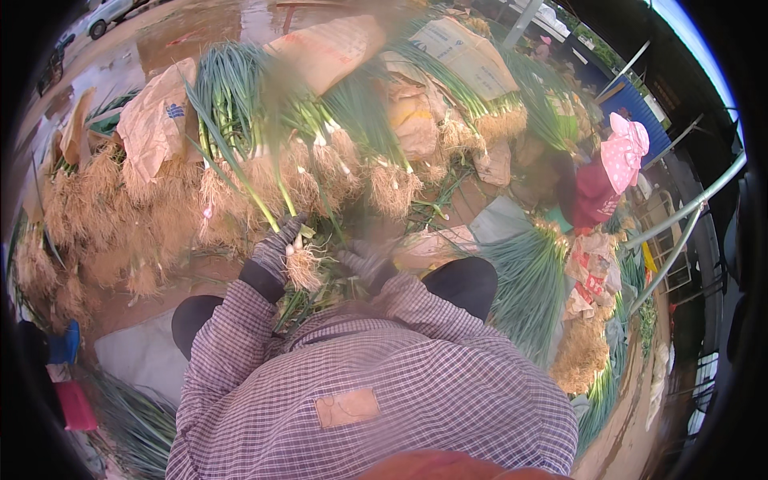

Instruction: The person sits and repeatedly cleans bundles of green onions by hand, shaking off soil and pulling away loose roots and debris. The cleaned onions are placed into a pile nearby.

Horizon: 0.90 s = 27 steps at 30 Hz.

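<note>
My left hand point(277, 245), in a dark striped glove, grips a couple of green onions point(263, 204) near their white bulbs. Their roots point(303, 269) hang in a pale tuft below the fingers, and the long leaves slant up to the left. Just to the right is my right hand point(363, 261), also gloved. A smear across the view blurs it, so its fingers and anything in them are unclear. Loose green leaves point(294, 309) lie between my knees. In front stands a bank of green onions point(231, 90) with tan, soil-coloured roots turned towards me.
Paper sacks point(159, 120) cover parts of the pile. To my right lies a fanned heap of green onions point(525, 282), with a person in a pink hat point(624, 150) beyond it. Metal poles point(690, 198) rise at the right. A pink stool point(76, 406) is at lower left.
</note>
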Available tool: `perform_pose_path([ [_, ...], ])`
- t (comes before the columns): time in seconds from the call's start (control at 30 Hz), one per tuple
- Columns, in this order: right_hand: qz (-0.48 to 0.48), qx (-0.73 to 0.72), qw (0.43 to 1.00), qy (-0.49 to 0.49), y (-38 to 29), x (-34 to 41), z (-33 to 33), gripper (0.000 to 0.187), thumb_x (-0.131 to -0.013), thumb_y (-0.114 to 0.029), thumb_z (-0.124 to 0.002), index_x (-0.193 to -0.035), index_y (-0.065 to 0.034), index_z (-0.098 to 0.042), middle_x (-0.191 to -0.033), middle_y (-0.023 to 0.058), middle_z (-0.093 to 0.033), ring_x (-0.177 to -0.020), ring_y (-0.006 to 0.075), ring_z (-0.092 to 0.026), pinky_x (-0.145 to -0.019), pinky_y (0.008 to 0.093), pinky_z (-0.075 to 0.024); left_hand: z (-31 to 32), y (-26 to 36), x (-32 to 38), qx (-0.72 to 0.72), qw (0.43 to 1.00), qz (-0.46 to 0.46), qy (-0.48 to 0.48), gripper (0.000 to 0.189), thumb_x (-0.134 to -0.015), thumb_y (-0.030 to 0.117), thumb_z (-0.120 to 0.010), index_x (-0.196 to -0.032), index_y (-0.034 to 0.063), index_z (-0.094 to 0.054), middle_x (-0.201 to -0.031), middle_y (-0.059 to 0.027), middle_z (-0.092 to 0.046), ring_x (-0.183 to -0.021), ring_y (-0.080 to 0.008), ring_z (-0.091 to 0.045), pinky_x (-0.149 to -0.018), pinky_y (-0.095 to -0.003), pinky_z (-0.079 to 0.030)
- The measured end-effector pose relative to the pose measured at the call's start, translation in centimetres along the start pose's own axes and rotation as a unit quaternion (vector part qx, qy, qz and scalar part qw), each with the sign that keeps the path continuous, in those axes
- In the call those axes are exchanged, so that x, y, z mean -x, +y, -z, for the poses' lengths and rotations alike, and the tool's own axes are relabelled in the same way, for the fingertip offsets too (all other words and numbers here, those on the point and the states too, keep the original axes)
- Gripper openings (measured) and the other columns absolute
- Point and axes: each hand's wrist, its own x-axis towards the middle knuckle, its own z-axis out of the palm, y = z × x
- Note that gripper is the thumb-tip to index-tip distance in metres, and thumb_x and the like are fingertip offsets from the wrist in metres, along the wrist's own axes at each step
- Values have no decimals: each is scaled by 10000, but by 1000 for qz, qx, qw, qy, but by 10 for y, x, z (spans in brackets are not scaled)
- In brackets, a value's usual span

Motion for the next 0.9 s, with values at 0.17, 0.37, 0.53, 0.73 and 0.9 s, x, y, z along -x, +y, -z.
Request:
perform_pose_path([
  [0.17,176,154,969,82,-36,5,-45,472,-814,-213,-659,-1187,-3,-459,-968,100,-598,-922,167,-548,-785,275,-472,-11,-16,8,81,991,0,108,270,-842,66,-593,-1105,105,-546,-754,-15,-575,-568,-152,-533,-482,-239,-472],
  [0.37,83,54,990,103,-37,-38,-51,118,-825,-57,-613,-925,5,-601,-843,71,-620,-765,129,-571,-684,271,-484,-16,-13,0,11,976,89,198,252,-887,218,-542,-1088,70,-577,-960,-67,-619,-808,-160,-592,-666,-275,-499],
  [0.53,345,352,865,97,-36,-21,-47,188,-761,-68,-617,-949,-53,-618,-797,99,-602,-755,234,-592,-692,327,-482,10,-24,-3,-46,995,18,89,206,-887,239,-551,-1024,93,-601,-799,-1,-575,-702,-143,-568,-628,-294,-506],
  [0.73,339,591,732,-8,-44,34,-22,149,-745,-27,-640,-891,-20,-612,-800,119,-601,-787,218,-592,-699,310,-466,56,-42,-34,89,994,-58,20,167,-871,203,-574,-1000,97,-567,-778,-25,-575,-706,-190,-578,-660,-357,-530],
  [0.9,109,423,899,38,-2,12,27,187,-813,-75,-620,-988,-11,-614,-889,82,-628,-861,202,-590,-779,286,-452,10,-24,-5,104,993,25,-42,222,-892,266,-534,-998,71,-536,-747,-19,-554,-665,-157,-559,-564,-285,-514],
])
